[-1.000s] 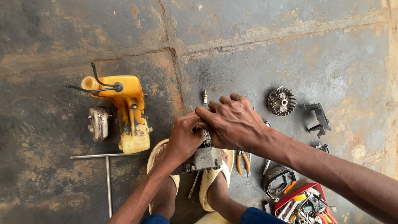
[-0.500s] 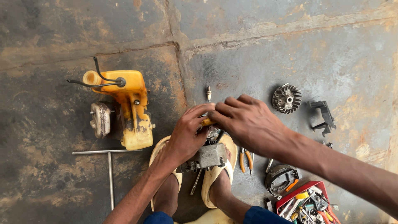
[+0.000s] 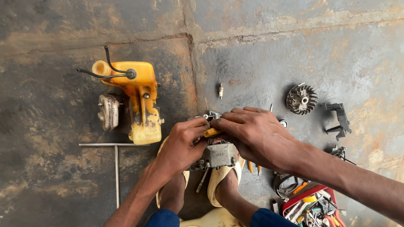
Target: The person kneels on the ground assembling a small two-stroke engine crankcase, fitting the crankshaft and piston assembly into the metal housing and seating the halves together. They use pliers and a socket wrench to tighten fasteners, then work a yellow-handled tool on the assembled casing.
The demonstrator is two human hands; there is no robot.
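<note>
At the bottom of the frame, the person's two feet in pale yellow sandals (image 3: pixel 219 180) are bracing a small grey engine block (image 3: pixel 218 154) on the concrete floor (image 3: pixel 261 54), and a red tray of hand tools (image 3: pixel 313 208) is lying at the lower right. Just above the feet, near the centre, the left hand (image 3: pixel 181 145) is closing its fingers around a yellow-handled tool (image 3: pixel 211 132), seemingly a screwdriver, while the right hand (image 3: pixel 252 134) is pressing down over the top of the block with its fingers curled; whether it is gripping the tool as well or only steadying the metal, I cannot tell. The block is sitting between the sandals, directly under both hands. Judging by how things are lying, the strip-down looks well advanced: a spark plug (image 3: pixel 220 90) is lying loose above the hands, a finned flywheel (image 3: pixel 301 99) and a black bracket (image 3: pixel 340 121) are resting apart at the right, and a coiled part (image 3: pixel 286 185) is lying beside the tray. At the left, a long T-shaped wrench (image 3: pixel 115 162) is lying on the floor, and above it, in the upper left, the yellow fuel tank (image 3: pixel 141 96) with its black hoses and a rusty muffler (image 3: pixel 108 111) are sitting well apart from the block. What seems left is the block itself, since fittings are still showing on it beneath the fingers.
</note>
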